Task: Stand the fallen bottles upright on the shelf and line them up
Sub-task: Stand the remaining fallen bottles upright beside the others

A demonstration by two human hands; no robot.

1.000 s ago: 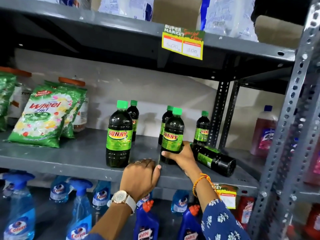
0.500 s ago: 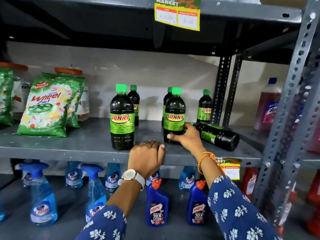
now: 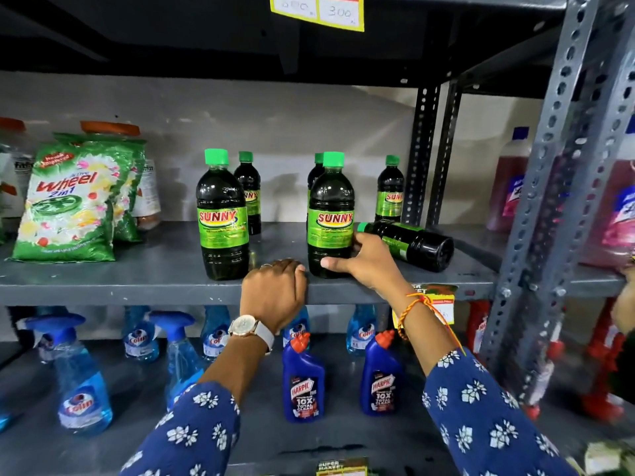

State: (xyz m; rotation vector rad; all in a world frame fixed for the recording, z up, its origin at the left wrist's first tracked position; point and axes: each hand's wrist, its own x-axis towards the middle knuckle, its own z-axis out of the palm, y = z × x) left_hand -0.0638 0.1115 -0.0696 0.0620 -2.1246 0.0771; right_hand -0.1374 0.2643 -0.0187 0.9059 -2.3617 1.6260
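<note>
Dark Sunny bottles with green caps stand on the grey middle shelf (image 3: pixel 120 280). One upright front bottle (image 3: pixel 222 218) is at centre left. My right hand (image 3: pixel 364 262) grips the base of a second upright front bottle (image 3: pixel 330 218). Behind them stand three more bottles: one (image 3: pixel 248 190) on the left, one (image 3: pixel 316 170) mostly hidden, one (image 3: pixel 390 190) on the right. A fallen bottle (image 3: pixel 412 243) lies on its side just right of my right hand, base toward me. My left hand (image 3: pixel 275 293) rests curled over the shelf's front edge, holding nothing.
Green Wheel detergent packs (image 3: pixel 68 207) stand at the shelf's left. Perforated steel uprights (image 3: pixel 536 214) rise on the right, with pink bottles (image 3: pixel 508 187) beyond. Blue Colin sprays (image 3: pixel 82 389) and Harpic bottles (image 3: pixel 304 386) fill the shelf below. A yellow price tag (image 3: pixel 319 10) hangs above.
The camera has tilted downward and closer. My right hand stays on the same upright bottle, which stands near the shelf's front edge. My left hand remains on the edge.
</note>
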